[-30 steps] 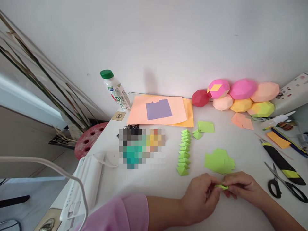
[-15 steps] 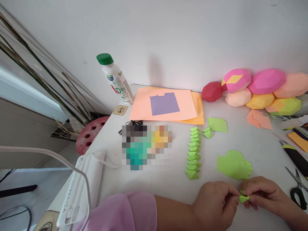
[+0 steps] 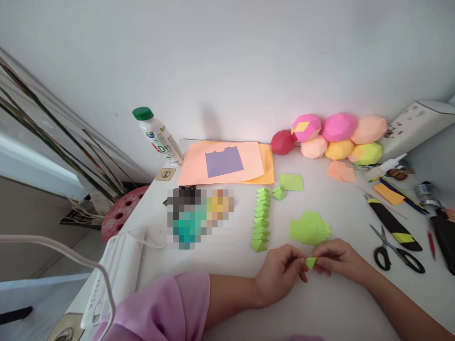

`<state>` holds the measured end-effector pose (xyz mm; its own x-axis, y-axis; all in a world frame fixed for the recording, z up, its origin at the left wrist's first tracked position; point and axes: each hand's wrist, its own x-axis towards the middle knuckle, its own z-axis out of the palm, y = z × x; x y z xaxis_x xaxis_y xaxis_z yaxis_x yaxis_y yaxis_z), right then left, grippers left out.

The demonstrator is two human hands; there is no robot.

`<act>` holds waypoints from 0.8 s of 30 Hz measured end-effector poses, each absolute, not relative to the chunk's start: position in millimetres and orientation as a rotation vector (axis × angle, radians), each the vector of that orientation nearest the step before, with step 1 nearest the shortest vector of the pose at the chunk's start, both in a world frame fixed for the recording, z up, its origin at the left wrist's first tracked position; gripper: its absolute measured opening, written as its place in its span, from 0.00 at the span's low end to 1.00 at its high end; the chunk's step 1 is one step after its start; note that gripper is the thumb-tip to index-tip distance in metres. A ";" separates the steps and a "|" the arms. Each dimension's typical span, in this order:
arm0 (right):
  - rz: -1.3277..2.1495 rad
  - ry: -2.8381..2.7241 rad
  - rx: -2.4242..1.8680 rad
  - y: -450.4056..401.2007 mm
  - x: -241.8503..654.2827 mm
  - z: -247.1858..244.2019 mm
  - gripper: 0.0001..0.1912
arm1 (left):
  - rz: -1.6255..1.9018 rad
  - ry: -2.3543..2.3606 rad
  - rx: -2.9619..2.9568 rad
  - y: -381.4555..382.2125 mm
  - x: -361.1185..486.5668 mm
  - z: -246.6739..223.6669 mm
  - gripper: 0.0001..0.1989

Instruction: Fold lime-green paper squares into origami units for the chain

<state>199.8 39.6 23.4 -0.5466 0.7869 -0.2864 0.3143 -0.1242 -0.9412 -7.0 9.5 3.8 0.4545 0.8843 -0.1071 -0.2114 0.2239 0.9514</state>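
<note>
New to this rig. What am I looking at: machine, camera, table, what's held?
No machine: it's a person's bare hands. All three pictures come from one camera on the person's head, looking forward and down. The left hand and right hand hold a small folded green paper between them. On the table lie green sheets, a row of folded pieces, scissors and a cutter. Behind are a bottle and faceted balls. One patch is pixelated; I can't tell what's there.
</note>
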 end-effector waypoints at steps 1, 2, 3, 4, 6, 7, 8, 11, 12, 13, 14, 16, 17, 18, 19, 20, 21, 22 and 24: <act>1.708 -1.770 -1.212 39.7 198.3 23.5 0.10 | 0.874 0.784 1.075 10.2 -7.8 4.1 0.13; 1.703 -1.767 -1.197 39.5 196.7 23.8 0.11 | 0.860 0.789 1.083 10.9 -8.7 4.1 0.14; 1.698 -1.766 -1.183 39.1 195.1 24.0 0.12 | 0.850 0.800 1.096 11.5 -9.5 3.8 0.15; 1.686 -1.767 -1.175 38.6 193.8 24.0 0.13 | 0.847 0.809 1.103 12.2 -10.3 3.2 0.15; 1.671 -1.787 -1.157 37.2 192.3 23.2 0.14 | 0.822 0.801 1.121 13.6 -11.8 1.3 0.16; 1.669 -1.801 -1.141 36.5 192.2 22.3 0.14 | 0.807 0.801 1.137 14.4 -12.5 0.3 0.16; 1.652 -1.833 -1.128 35.8 192.6 21.2 0.13 | 0.794 0.800 1.154 15.1 -13.2 -0.5 0.16; 1.556 -1.919 -1.126 34.1 195.0 18.2 0.11 | 0.745 0.803 1.206 16.9 -15.1 -1.2 0.16; 1.550 -1.936 -1.138 33.8 195.9 17.8 0.11 | 0.731 0.802 1.225 17.3 -15.6 -0.8 0.16; 1.538 -1.943 -1.147 33.7 196.7 17.7 0.11 | 0.719 0.804 1.244 17.6 -15.9 -0.1 0.16; 1.544 -1.955 -1.141 33.7 197.3 17.9 0.10 | 0.719 0.816 1.259 18.0 -16.1 0.7 0.16; 1.562 -1.957 -1.140 34.1 198.0 18.3 0.10 | 0.711 0.820 1.294 18.7 -15.7 2.3 0.16; 1.564 -1.947 -1.154 34.4 198.0 18.1 0.10 | 0.716 0.829 1.314 19.0 -15.2 3.0 0.16; 1.569 -1.941 -1.170 34.6 197.7 17.3 0.10 | 0.716 0.841 1.335 19.0 -14.7 3.3 0.15; 1.563 -1.930 -1.182 34.7 197.2 15.9 0.09 | 0.723 0.862 1.355 18.7 -14.2 3.4 0.15; 1.567 -1.913 -1.186 34.7 196.5 14.1 0.09 | 0.742 0.895 1.373 17.8 -13.8 3.1 0.15; 1.575 -1.891 -1.184 34.4 195.7 11.9 0.09 | 0.765 0.941 1.401 16.2 -13.5 2.3 0.14; 1.568 -1.872 -1.180 34.0 194.7 9.6 0.08 | 0.796 0.995 1.449 13.8 -13.5 1.2 0.14; 1.526 -1.846 -1.190 33.3 193.0 6.2 0.08 | 0.888 1.118 1.625 6.5 -13.2 -1.8 0.13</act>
